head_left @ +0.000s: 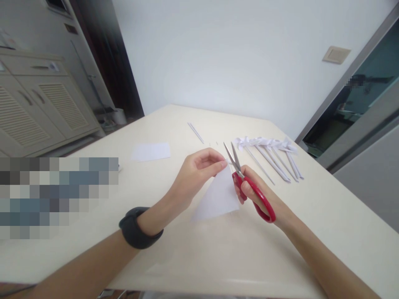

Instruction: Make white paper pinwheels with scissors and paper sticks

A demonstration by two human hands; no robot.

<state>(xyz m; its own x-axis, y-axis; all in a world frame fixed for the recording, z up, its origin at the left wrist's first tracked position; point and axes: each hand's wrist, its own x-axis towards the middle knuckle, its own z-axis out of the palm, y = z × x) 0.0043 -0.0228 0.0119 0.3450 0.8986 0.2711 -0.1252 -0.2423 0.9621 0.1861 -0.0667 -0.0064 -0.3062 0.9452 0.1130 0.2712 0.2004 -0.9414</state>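
Left hand (195, 174) pinches the top of a white paper sheet (218, 197) over the table (327, 232). Right hand (258, 199) grips red scissors (249, 187), blades parted beside the paper's edge.

You work at a cream table (187, 257) with a smooth, faintly glossy top. A small white paper rectangle (151, 151) lies flat toward its left. Two thin white strips (195, 132) lie near the far edge. A row of rolled paper sticks with frilled ends (271, 155) lies at right.
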